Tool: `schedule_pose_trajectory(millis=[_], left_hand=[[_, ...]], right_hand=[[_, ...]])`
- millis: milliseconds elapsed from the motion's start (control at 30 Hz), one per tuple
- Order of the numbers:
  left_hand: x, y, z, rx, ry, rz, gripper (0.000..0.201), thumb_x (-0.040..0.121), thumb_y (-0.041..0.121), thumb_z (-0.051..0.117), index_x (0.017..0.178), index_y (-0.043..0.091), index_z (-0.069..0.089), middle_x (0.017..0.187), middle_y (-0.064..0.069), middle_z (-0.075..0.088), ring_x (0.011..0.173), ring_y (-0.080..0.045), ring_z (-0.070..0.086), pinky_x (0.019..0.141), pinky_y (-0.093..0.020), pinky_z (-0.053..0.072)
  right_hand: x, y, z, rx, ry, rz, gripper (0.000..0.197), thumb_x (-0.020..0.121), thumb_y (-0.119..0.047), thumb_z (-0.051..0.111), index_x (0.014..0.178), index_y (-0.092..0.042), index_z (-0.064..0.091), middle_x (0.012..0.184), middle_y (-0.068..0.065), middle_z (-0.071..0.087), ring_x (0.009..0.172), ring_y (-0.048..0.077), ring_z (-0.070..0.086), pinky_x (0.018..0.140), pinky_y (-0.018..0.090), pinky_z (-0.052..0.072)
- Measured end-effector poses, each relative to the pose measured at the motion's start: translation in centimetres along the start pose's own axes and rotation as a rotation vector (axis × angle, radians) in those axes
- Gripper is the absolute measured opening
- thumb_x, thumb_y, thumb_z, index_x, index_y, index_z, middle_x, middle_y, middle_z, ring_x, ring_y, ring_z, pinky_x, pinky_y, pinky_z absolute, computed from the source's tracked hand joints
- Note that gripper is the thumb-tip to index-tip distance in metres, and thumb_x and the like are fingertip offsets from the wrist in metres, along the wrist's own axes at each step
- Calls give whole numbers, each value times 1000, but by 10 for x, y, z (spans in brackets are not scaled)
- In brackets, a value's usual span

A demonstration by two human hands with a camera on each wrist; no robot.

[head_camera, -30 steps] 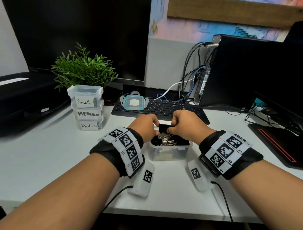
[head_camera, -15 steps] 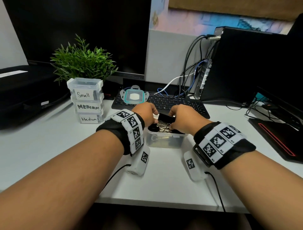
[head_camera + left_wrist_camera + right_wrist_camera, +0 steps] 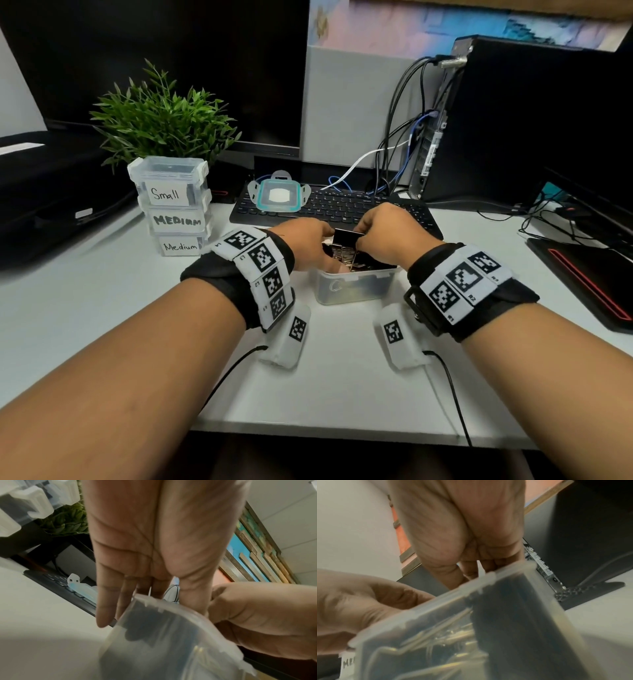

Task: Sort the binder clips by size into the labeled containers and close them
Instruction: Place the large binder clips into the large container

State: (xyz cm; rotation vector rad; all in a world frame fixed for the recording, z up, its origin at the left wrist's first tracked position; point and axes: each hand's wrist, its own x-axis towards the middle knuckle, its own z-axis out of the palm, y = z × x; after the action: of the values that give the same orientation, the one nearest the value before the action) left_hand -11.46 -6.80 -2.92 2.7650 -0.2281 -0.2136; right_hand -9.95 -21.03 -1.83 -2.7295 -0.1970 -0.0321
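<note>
An open clear container (image 3: pixel 356 287) holding several black binder clips stands mid-desk. My right hand (image 3: pixel 383 236) pinches a large black binder clip (image 3: pixel 347 238) just above its rim. My left hand (image 3: pixel 310 243) is close against the clip's left end. Its fingers reach down inside the container, and the rim hides their tips. In the left wrist view the left hand (image 3: pixel 154 547) shows nearly straight fingers behind the container (image 3: pixel 171 635), with the right hand (image 3: pixel 257 615) beside it. The right wrist view shows the right hand (image 3: pixel 462 527), the left hand (image 3: pixel 359 601) and the container (image 3: pixel 471 635), blurred.
Three closed containers (image 3: pixel 171 205) labelled Small, Medium and Medium are stacked at the left, in front of a green plant (image 3: pixel 161 116). A teal-sealed lid (image 3: pixel 279 195) lies on the keyboard (image 3: pixel 342 209). A computer tower (image 3: pixel 513 120) with cables stands at the right.
Both hands have stayed over the open container with the large clip between them. The left fingers have dipped lower into it. The head camera has shifted slightly.
</note>
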Motion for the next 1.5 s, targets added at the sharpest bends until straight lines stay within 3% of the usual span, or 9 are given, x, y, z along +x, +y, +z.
schedule_pose_trajectory(millis=[133, 233, 333, 400, 600, 767, 1067, 1300, 1500], left_hand=[[1, 4, 0, 38, -17, -20, 77, 76, 50, 70, 140, 20, 40, 135, 3, 52, 121, -19, 50, 99, -30, 41], [1, 6, 0, 10, -48, -34, 81, 76, 49, 71, 143, 21, 35, 137, 2, 50, 117, -22, 53, 98, -32, 43], [-2, 7, 0, -19, -45, -35, 79, 77, 46, 71, 143, 21, 36, 135, 2, 51, 113, -23, 57, 93, -29, 45], [-3, 7, 1, -29, -35, -33, 76, 78, 45, 71, 143, 22, 37, 132, 1, 54, 112, -22, 58, 89, -27, 45], [-7, 8, 2, -48, -28, -44, 76, 78, 44, 71, 142, 21, 37, 129, 0, 56, 110, -24, 59, 81, -25, 43], [-7, 9, 3, -58, -34, -46, 75, 79, 42, 71, 142, 19, 38, 128, -1, 55, 109, -24, 60, 80, -25, 44], [-7, 9, 2, -71, -27, -47, 76, 80, 42, 70, 143, 18, 36, 125, -3, 58, 110, -23, 59, 77, -23, 42], [-9, 7, 4, -101, -31, -6, 79, 82, 36, 70, 147, 30, 25, 141, -1, 45, 116, -24, 55, 89, -27, 45], [-12, 9, 2, -53, -16, 44, 61, 85, 34, 67, 139, 40, 39, 123, 5, 56, 93, -13, 53, 75, -21, 38]], right_hand=[[1, 1, -8, -5, -16, -28, 13, 89, -14, 61, 98, -11, 71, 89, 1, 64, 85, 15, 57, 72, 25, 42], [0, 1, -12, -50, -63, -35, 5, 85, -14, 68, 88, -14, 64, 83, -2, 60, 84, 16, 56, 74, 26, 44], [0, 3, -7, -55, -29, -42, 26, 79, -12, 73, 70, -18, 49, 70, -5, 52, 76, 16, 53, 57, 23, 39], [-2, 3, -4, -33, 9, -55, 28, 78, -10, 72, 69, -19, 47, 69, -5, 51, 73, 15, 51, 53, 20, 37], [-7, -3, 0, -120, 36, -129, 19, 79, -6, 67, 77, -15, 51, 69, -3, 51, 74, 17, 50, 62, 24, 39], [-7, -6, 3, -228, 39, -179, 25, 78, -5, 64, 68, -18, 45, 76, 1, 54, 77, 18, 48, 66, 25, 38], [-7, -5, 0, -193, -7, -126, 8, 85, -14, 66, 91, -16, 61, 85, 0, 57, 82, 18, 52, 71, 26, 43], [-8, -1, -6, -78, -7, -47, 13, 87, -14, 65, 99, -14, 71, 94, 2, 65, 88, 15, 57, 77, 24, 44], [-8, 5, -13, -7, -58, -1, 14, 86, -8, 65, 97, -12, 73, 93, 3, 67, 86, 15, 58, 81, 27, 48]])
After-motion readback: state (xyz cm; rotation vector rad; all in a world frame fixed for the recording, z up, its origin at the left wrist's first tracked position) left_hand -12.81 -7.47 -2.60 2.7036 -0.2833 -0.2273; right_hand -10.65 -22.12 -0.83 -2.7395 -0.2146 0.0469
